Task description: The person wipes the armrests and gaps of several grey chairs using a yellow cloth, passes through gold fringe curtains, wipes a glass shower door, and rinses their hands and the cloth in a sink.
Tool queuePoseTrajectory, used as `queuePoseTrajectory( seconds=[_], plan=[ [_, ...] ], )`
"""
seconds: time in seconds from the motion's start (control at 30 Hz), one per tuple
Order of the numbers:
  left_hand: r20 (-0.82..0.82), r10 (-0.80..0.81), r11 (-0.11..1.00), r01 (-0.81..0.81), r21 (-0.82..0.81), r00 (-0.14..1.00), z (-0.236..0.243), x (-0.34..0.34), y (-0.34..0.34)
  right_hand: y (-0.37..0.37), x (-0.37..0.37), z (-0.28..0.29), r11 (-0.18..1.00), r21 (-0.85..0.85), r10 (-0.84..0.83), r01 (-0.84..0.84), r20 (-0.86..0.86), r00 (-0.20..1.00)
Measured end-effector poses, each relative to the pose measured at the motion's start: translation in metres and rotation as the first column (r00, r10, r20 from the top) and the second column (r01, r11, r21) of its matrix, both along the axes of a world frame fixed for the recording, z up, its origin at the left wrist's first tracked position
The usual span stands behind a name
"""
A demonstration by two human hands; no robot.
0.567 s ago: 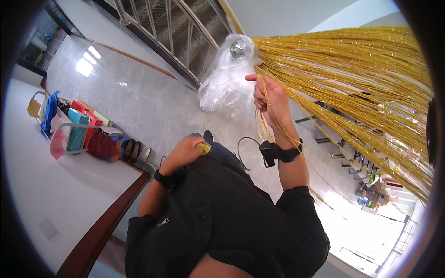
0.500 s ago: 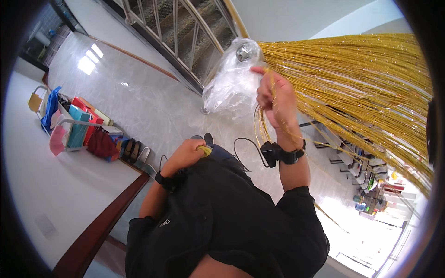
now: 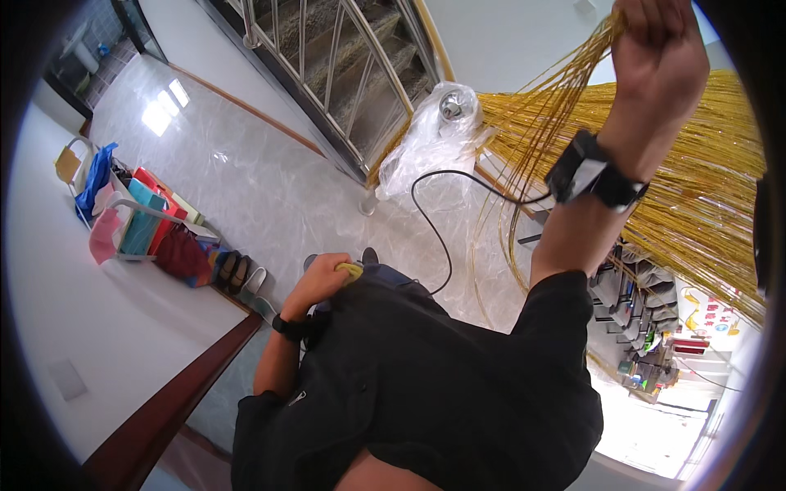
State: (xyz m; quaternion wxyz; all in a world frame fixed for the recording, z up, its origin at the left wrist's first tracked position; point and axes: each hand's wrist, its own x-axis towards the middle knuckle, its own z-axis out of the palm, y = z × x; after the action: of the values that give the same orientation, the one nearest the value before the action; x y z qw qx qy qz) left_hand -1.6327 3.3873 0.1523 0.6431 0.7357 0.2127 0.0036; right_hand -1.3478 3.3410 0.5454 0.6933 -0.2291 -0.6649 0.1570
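A curtain of glittering gold strings (image 3: 711,176) stretches across the right side, gathered at its far left end near the stair post. My right hand (image 3: 661,57) is raised at the upper right, its fingers closed round a bundle of these strings, which droop from it to the left and down. Low in front of my body, my left hand (image 3: 322,278) is closed on a small yellow-green piece, perhaps folded cloth (image 3: 352,271); most of it is hidden. Clear plastic wrap (image 3: 413,155) hangs around the post's round metal knob (image 3: 451,106), left of the strings.
Behind the plastic rises a staircase with a metal railing (image 3: 315,61). Shoes (image 3: 237,274), bags and boxes line the left wall on the shiny tiled floor (image 3: 237,188). A black cable (image 3: 426,221) loops from my right wrist band. Stacked chairs (image 3: 634,299) stand at the right.
My right hand has moved up and to the right, pulling a bundle of strings away from the rest. My left hand stays nearly where it was.
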Motion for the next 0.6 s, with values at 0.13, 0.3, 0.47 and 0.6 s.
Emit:
queuePoseTrajectory(
  seconds=[0.13, 0.3, 0.47, 0.6],
  plan=[
    [-0.016, -0.030, 0.999, 0.030, -0.022, 0.999, 0.007, 0.001, 0.002, 0.030, 0.016, 0.027, 0.970, -0.228, -0.159, 0.085, -0.331, 0.930],
    [-0.002, 0.010, 1.000, -0.010, -0.027, 1.000, 0.011, -0.008, 0.008, 0.116, -0.017, 0.017, 0.737, -0.675, 0.081, 0.029, 0.130, 0.988],
    [-0.012, 0.069, 0.997, -0.069, 0.019, 0.998, -0.006, -0.024, 0.010, 0.162, -0.019, 0.041, 0.625, -0.726, 0.090, 0.287, 0.432, 0.897],
    [-0.085, 0.137, 0.991, -0.136, 0.011, 0.987, -0.005, -0.036, 0.009, 0.179, 0.025, 0.056, 0.665, -0.490, -0.257, 0.563, 0.558, 0.789]
  ],
)
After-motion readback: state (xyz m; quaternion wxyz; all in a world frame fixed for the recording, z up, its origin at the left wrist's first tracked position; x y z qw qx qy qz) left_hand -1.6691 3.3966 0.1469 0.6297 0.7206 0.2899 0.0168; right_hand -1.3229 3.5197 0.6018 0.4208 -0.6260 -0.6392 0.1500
